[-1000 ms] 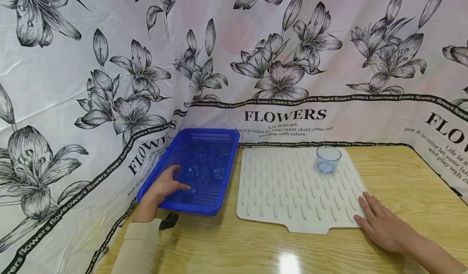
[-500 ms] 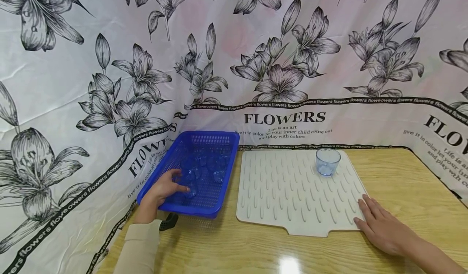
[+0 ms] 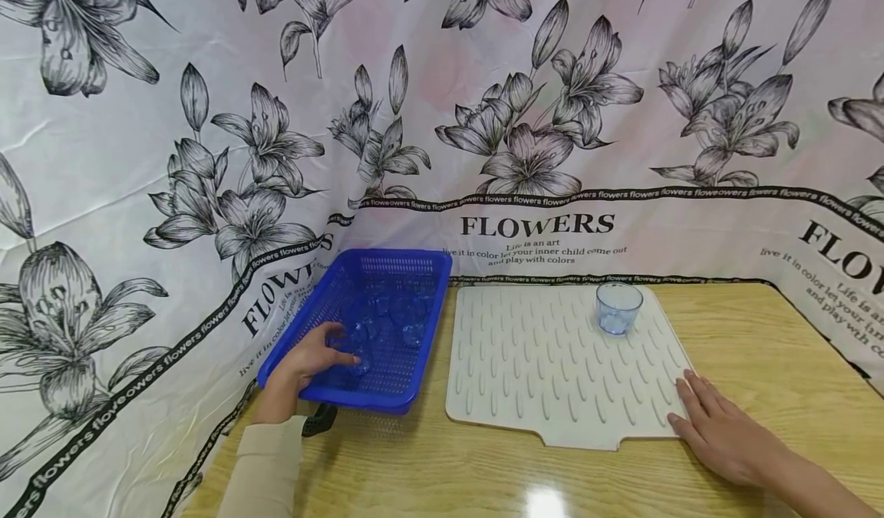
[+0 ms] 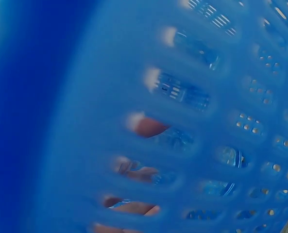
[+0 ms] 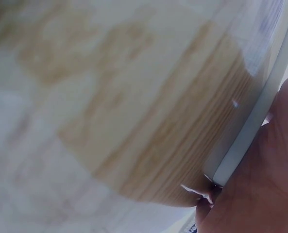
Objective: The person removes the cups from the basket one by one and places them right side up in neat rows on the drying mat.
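My left hand (image 3: 312, 355) reaches into a blue plastic basket (image 3: 359, 401), thumb and fingers curved around a clear glass (image 3: 363, 361) near its front. Through the slots of the basket wall (image 4: 100, 97), the left wrist view shows parts of the fingers (image 4: 151, 127). Several other clear glasses (image 3: 413, 326) lie deeper in the basket, tinted blue by it. My right hand (image 3: 728, 435) rests with extended fingers on the right edge of a white ridged drying mat (image 3: 525, 364). A bluish clear glass (image 3: 618, 311) stands on the mat's back right part.
The basket and mat sit side by side on a wood-grain table (image 3: 442, 472), a narrow gap between them. A white curtain (image 3: 539, 249) with flower prints hangs behind the table and along its left side.
The head view has tilted slightly, so the scene sits a little lower. Both hands keep nearly the same places, the left in the basket, the right at the mat's edge.
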A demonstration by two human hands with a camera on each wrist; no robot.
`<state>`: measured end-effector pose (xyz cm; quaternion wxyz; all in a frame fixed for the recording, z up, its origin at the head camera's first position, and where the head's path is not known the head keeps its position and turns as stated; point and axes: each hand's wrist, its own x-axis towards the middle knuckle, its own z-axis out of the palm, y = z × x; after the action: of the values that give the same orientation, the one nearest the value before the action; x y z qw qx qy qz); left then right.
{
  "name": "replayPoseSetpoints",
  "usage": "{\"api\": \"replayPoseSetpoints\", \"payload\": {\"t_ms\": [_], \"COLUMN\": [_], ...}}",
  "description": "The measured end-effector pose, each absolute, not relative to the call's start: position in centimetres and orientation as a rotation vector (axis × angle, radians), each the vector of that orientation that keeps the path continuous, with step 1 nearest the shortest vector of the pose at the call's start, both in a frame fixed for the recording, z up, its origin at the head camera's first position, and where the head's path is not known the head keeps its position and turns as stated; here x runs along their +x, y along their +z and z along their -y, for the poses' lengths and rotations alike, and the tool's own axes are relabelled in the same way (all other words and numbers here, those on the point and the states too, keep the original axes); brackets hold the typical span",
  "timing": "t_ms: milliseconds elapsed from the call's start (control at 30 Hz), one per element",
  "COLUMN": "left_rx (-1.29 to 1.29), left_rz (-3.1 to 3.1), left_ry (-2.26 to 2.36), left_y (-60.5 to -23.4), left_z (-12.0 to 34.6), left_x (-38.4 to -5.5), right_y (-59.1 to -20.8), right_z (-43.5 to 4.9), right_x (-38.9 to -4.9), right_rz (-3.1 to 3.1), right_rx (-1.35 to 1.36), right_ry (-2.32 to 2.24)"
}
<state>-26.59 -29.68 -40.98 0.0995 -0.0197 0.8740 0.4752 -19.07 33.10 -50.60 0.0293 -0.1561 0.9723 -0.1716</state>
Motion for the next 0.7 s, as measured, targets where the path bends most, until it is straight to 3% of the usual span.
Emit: {"api": "replayPoseSetpoints", "payload": {"t_ms": [700], "left_rx": [-0.055], "left_rz": [-2.670], "left_ry": [1.573], "left_y": [-40.60], "left_z": [29.61], "left_x": [-26.44], "right_y": [-50.20], "right_z": [-32.67], "right_x": [-18.70], "right_rz": [-3.042], "right_rx": [-0.492], "right_ry": [-0.480]}}
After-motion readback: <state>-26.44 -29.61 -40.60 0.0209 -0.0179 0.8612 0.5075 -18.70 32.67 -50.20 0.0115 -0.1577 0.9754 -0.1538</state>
